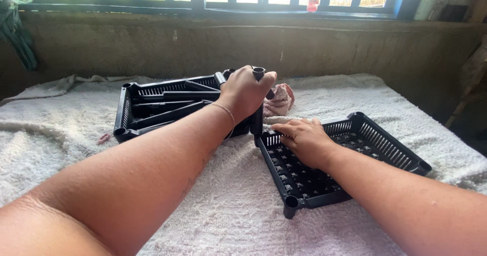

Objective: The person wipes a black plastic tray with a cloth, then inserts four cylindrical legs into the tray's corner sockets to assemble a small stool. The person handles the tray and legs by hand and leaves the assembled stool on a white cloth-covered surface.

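Seating a black post (257, 115) into the far-left corner socket of the near tray (355, 157) — that's the step as I read it. Left hand (245, 92), grip clenched round the post's top, holds it upright. Right hand (306, 140) lies flat and released inside the near tray by that corner, pinning it to the white towel (223, 205).

Next move likely calls for a straight downward push, post kept vertical, tray held still; soft towel may let the tray rock.

Left of the near tray: second tray (133, 109) holding loose posts (167, 115), just beside the upright post. Pink rag (280, 99) beyond the corner. Concrete wall (324, 48) past that. Open towel toward the camera and right of the near tray.
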